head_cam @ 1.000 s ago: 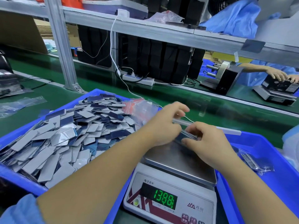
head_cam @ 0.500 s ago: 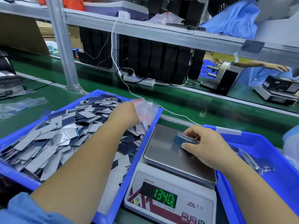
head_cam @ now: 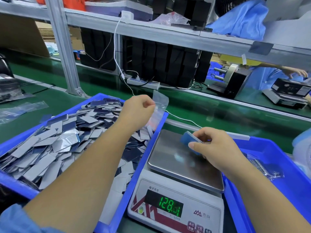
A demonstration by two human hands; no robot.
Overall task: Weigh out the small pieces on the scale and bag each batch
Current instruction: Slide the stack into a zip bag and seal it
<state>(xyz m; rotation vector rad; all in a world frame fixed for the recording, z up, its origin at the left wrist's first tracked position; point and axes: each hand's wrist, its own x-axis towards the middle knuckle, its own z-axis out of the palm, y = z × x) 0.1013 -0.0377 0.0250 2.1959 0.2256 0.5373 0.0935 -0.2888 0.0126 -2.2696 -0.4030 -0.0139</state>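
I have the left hand (head_cam: 136,111) raised over the far right corner of the left blue bin (head_cam: 107,214), its fingers curled in a pinching grip on the top edge of a clear bag (head_cam: 159,105), which hangs loose just beyond the knuckles; I judge it is held up there so its mouth can be opened near the scale. The right hand (head_cam: 217,148) sits over the back right of the scale (head_cam: 176,185), fingers and thumb closed around a small stack of blue pieces (head_cam: 188,140) that is tilted, with its lower edge at or just above the steel pan; I cannot tell whether it touches. The green display (head_cam: 170,206) shows a reading, though its last digits are blurred, so I would not trust the number. The bulk of the pieces (head_cam: 50,148) lies heaped in the left bin, grey and dark blue faces mixed, right beside the scale so a batch can be drawn with a short reach. The right blue bin (head_cam: 272,190) touches the scale's other side and holds at least one filled bag (head_cam: 262,167), which I take as the place for finished batches. To my eye the weighed batch is on its way into the bag, and that step is not yet done; the limp bag mouth looks like the awkward part.
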